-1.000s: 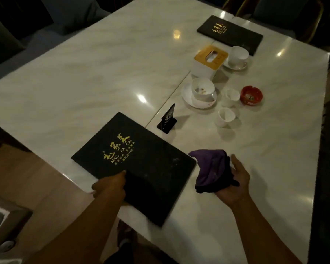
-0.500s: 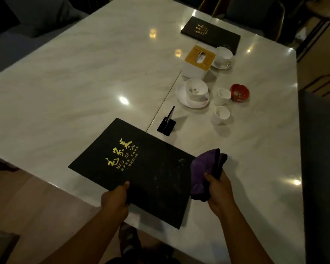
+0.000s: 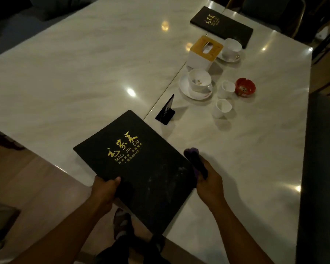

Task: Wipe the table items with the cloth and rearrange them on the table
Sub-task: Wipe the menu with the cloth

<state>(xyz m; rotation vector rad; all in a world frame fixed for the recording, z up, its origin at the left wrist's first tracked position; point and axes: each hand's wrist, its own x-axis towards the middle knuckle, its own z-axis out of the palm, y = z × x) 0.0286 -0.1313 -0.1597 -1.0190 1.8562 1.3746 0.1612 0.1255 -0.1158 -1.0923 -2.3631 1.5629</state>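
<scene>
- Marble table (image 3: 84,73): pale, glossy, two tops butted along a seam; spots of lamp glare; dark seating beyond far edge.
- Menu (image 3: 141,168): black cover, gold lettering "MAO JIA CAI"; sits askew at near edge, near corner jutting past table over floor; pale smears on near-right part.
- Left hand (image 3: 103,189): grasps menu's near-left edge, thumb on top of cover, fingers hidden beneath.
- Right hand (image 3: 210,184): clenched round cloth, knuckles up, just beside menu's right edge.
- Cloth (image 3: 194,159): purple, bunched; protrudes ahead of fist, against menu's right edge, over tabletop.
- Card stand (image 3: 166,111): black, upright, just beyond menu's far corner, beside seam.
- Cup (image 3: 199,80) on saucer (image 3: 184,86): white, specks inside; right of seam, beyond stand.
- Small cups (image 3: 227,88): two, white, apart, right of saucer.
- Ashtray (image 3: 245,87): red, just right of farther small cup.
- Tissue box (image 3: 204,52): white sides, yellow top with slot; beyond cup.
- Far cup (image 3: 231,47): white, on own saucer, right of box.
- Far menu (image 3: 221,25): black, flat near far edge, across seam, behind far cup.
- Floor (image 3: 36,187): wooden, below near edge; shoe (image 3: 122,223) under menu's overhang.
</scene>
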